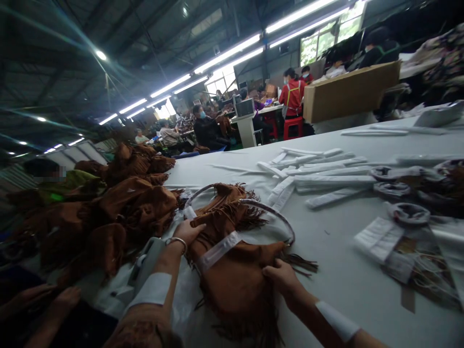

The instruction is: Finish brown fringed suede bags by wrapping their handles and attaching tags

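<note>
A brown fringed bag (239, 275) lies on the white table in front of me, with a clear plastic strip (219, 251) across its middle. Its wrapped handle (270, 209) arches out to the right, while fringe spreads from the edges. My left hand (189, 233), with a bangle at the wrist, grips the bag's upper left edge; some of its fingers are hidden. On the opposite side, my right hand (284, 276) pinches the bag's right edge near the handle's end, thumb on top.
Brown bags (134, 208) are heaped at the left, beside a grey device (147, 263). White wrapped strips (326, 180) lie across the table (326, 251). Wrapped rolls (409, 213) and a plastic bag of cords (427, 275) sit right. A co-worker's hands (54, 302) show lower left.
</note>
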`<state>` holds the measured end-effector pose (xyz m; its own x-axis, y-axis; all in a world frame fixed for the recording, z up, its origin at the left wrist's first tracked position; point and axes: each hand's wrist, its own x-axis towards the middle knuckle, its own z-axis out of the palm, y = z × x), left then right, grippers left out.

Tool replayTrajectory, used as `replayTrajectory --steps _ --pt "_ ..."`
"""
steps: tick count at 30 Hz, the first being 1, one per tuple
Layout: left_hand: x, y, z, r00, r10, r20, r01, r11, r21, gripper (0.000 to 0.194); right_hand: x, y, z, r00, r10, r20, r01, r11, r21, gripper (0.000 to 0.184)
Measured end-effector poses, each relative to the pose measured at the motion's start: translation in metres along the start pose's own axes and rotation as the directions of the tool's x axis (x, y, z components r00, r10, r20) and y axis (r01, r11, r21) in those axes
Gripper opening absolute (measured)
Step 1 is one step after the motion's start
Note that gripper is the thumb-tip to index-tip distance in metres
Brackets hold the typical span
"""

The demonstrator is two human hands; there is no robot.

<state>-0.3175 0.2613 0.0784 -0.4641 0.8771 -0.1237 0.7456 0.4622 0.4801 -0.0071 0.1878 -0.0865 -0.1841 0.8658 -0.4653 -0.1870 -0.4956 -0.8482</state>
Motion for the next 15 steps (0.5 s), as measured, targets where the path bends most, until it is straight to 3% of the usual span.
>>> replayTrajectory --steps 5,8,10,12,13,15 --pt "-0.050 0.053 -0.033 0.970 0.170 -0.171 -0.203 0.960 -0.193 0.042 -0.026 -0.018 -0.009 0.988 -0.084 0.131 0.069 0.991 0.116 0.034" --pt "-0.111 0.102 -0.068 0.893 0.281 -0.350 -0.389 0.874 -0.292 0.039 -0.048 -0.035 -0.021 0.975 -0.074 0.208 0.072 0.997 0.020 0.053" --pt "-0.170 0.136 -0.084 0.792 0.402 -0.460 -0.527 0.830 -0.183 0.033 -0.068 -0.043 -0.038 0.978 -0.053 0.204 0.055 0.999 -0.001 0.065" --pt "-0.239 0.164 -0.081 0.659 0.541 -0.522 -0.641 0.767 -0.014 0.025 -0.094 -0.043 -0.062 0.968 -0.061 0.245 0.031 0.992 0.125 0.072" --pt "-0.275 0.173 -0.070 0.580 0.619 -0.529 -0.692 0.717 0.081 0.023 -0.109 -0.040 -0.077 0.955 -0.076 0.287 0.016 0.978 0.208 0.075" --pt "-0.343 0.182 -0.029 0.452 0.785 -0.424 -0.787 0.575 0.226 0.017 -0.142 -0.026 -0.108 0.929 -0.155 0.335 0.049 0.952 0.304 0.076"
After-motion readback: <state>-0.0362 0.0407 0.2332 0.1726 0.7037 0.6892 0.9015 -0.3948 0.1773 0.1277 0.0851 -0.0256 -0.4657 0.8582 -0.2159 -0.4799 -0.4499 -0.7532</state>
